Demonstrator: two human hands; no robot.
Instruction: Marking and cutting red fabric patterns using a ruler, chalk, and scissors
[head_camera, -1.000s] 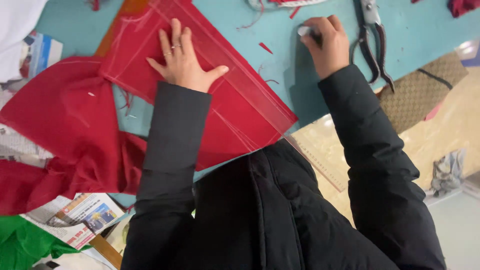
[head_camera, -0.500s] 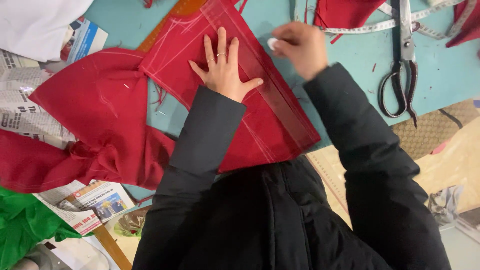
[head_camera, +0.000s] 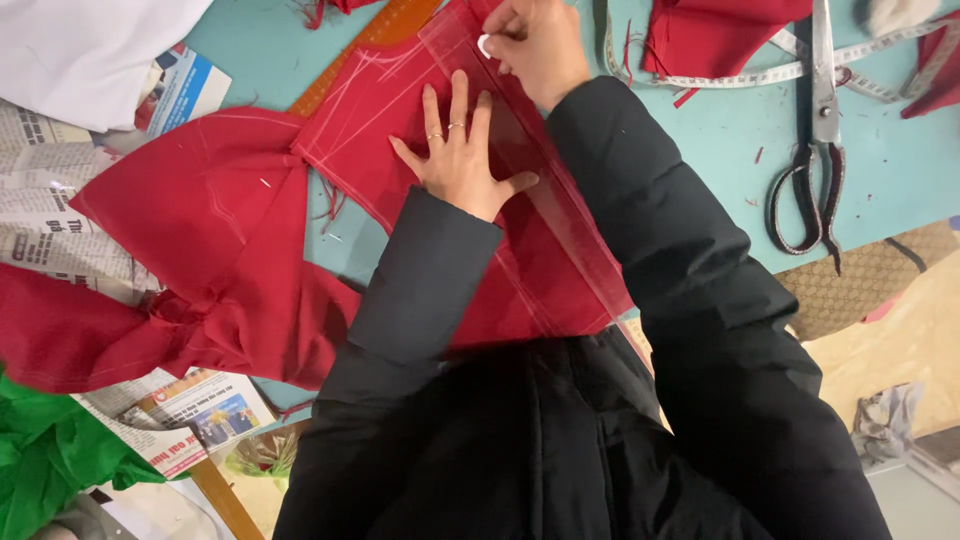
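Note:
A red fabric piece (head_camera: 400, 110) lies flat on the light blue table (head_camera: 700, 140). A long clear plastic ruler (head_camera: 570, 235) rests across it on a slant. My left hand (head_camera: 460, 155) lies on the cloth with fingers spread, touching the ruler's left edge. My right hand (head_camera: 535, 40) pinches a small white piece of chalk (head_camera: 484, 45) at the ruler's upper end, on the fabric. Both arms wear black sleeves.
Large scissors (head_camera: 815, 150) and a measuring tape (head_camera: 740, 72) lie at the right. More red cloth (head_camera: 190, 260) is bunched at the left over newspapers (head_camera: 50, 220). An orange ruler (head_camera: 365, 45), white cloth (head_camera: 90, 50) and green cloth (head_camera: 50, 460) lie around.
My right hand has moved left from beside the scissors to the ruler's upper end with the chalk. The left hand has stayed flat on the cloth.

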